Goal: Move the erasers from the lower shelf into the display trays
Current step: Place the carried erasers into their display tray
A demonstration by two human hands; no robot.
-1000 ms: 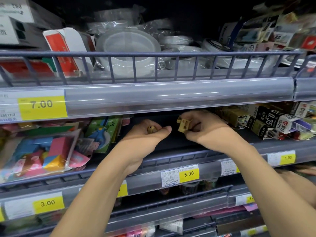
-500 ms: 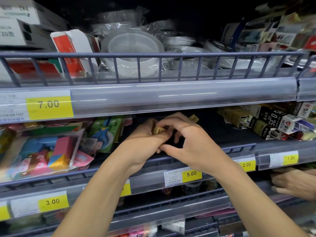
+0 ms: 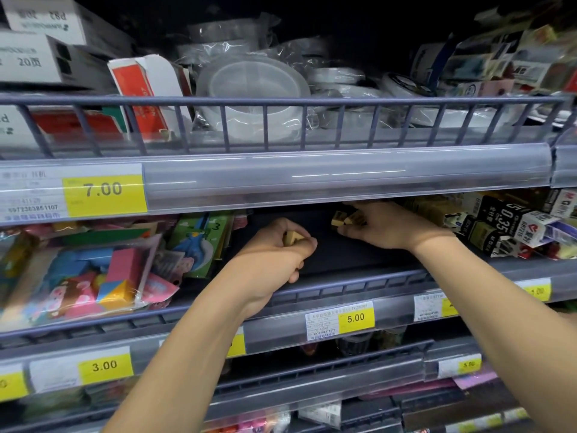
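Here, a stationery aisle seen from a head-worn camera, two bare forearms reaching up into the racks.

Nearest shelves: grey price rails [image 3: 312, 334] carry yellow tags reading 3.00 [image 3: 104, 366] and 5.00 [image 3: 356, 317]; goods below them sit in shadow and cannot be told apart.

Middle shelf: a dark bare patch [image 3: 343, 251] lies between colourful packaged sets [image 3: 84, 279] on the left and small printed boxes [image 3: 505, 226] on the right.

Edges and room: a low wire fence [image 3: 359, 287] fronts this shelf, and the upper price rail [image 3: 312, 179], tagged 7.00 [image 3: 103, 189], hangs just above, leaving a shallow slot for both hands.

Left hand [image 3: 274, 254]: curled into a fist over the bare patch, its grip closed round a tan eraser [image 3: 292, 237] peeking out by the thumb.

Right hand [image 3: 384, 225]: deeper in, just beside the printed boxes, fingers pinching small tan erasers [image 3: 342, 218] under the rail's edge; hands are apart.

Top shelf: behind a wire rail [image 3: 281, 101], wrapped rolls of clear tape [image 3: 249, 85], a red-and-white carton [image 3: 140, 89] and white boxes [image 3: 43, 54], fading into darkness.
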